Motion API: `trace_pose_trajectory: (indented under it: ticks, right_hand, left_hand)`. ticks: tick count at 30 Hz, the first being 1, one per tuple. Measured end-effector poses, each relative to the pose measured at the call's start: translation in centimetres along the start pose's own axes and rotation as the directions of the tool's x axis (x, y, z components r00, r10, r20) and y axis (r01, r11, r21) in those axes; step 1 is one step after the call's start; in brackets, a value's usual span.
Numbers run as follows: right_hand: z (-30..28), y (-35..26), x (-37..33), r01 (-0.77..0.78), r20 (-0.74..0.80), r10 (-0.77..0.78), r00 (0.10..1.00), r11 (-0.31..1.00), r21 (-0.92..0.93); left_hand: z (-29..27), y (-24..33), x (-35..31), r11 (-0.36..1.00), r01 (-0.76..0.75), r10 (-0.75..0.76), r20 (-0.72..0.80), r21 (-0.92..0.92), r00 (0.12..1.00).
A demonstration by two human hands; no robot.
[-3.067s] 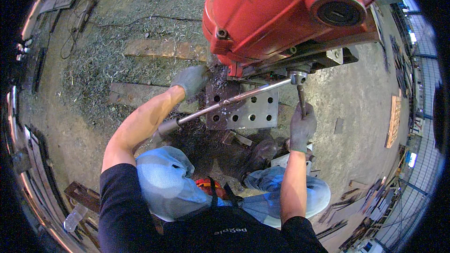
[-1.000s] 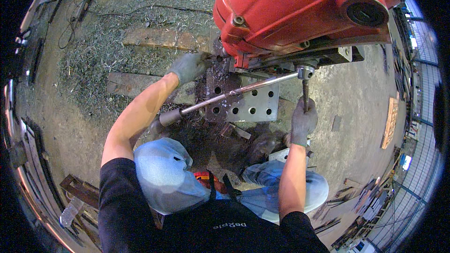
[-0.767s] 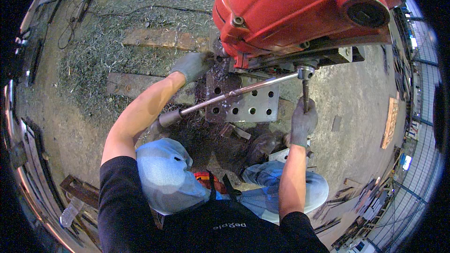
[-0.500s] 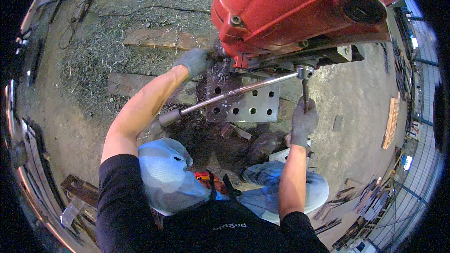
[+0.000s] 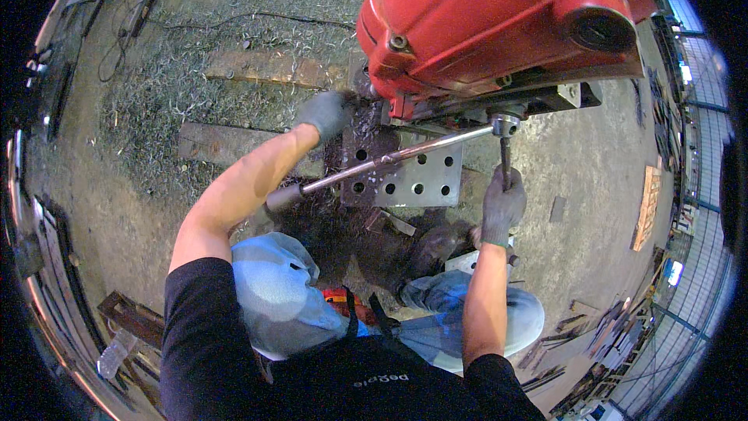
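Gloved right hand point(image 5: 503, 206) grips the drill's short handle point(image 5: 505, 168); its long lever point(image 5: 389, 160) points eight o'clock. Left hand point(image 5: 323, 113) presses the perforated plate point(image 5: 425, 179) above a swarf-strewn floor point(image 5: 148, 93).

Drill machine point(image 5: 499, 23) stands above the perforated plate point(image 5: 417, 175). Long handle point(image 5: 389, 160) runs across the plate. Left hand point(image 5: 323, 113) lies left of the plate; right hand point(image 5: 502, 206) grips a lever point(image 5: 505, 164) at its right. Metal shavings point(image 5: 156, 78) cover the floor point(image 5: 592, 164) left.

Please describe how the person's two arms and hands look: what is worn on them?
The left hand and the right hand each wear a dark grey work glove that ends at the wrist. Both forearms are bare. Short black sleeves cover the upper arms. No watch, band or marking is visible.
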State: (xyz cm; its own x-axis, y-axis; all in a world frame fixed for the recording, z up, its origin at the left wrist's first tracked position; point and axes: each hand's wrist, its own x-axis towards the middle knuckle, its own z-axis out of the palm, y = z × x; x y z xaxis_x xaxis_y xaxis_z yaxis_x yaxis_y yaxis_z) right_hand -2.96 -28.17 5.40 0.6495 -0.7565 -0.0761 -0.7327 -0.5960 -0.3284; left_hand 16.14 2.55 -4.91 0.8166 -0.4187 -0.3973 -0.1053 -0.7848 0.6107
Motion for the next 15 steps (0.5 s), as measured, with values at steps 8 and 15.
trace_pose_trajectory:
  ticks: [8, 15]
  right_hand:
    - [0.9, 1.0, 0.1, 0.029, -0.074, -0.03, 0.997, 1.0, -0.009]
    - [0.4, 0.1, -0.3, 0.067, -0.093, -0.068, 0.993, 0.998, -0.004]
  left_hand:
    - [1.0, 0.0, 0.0, 0.94, -0.115, 0.069, 0.15, 0.321, 0.986]
    - [3.7, -5.4, 0.4, 0.97, -0.192, 0.207, 0.091, -0.149, 0.974]
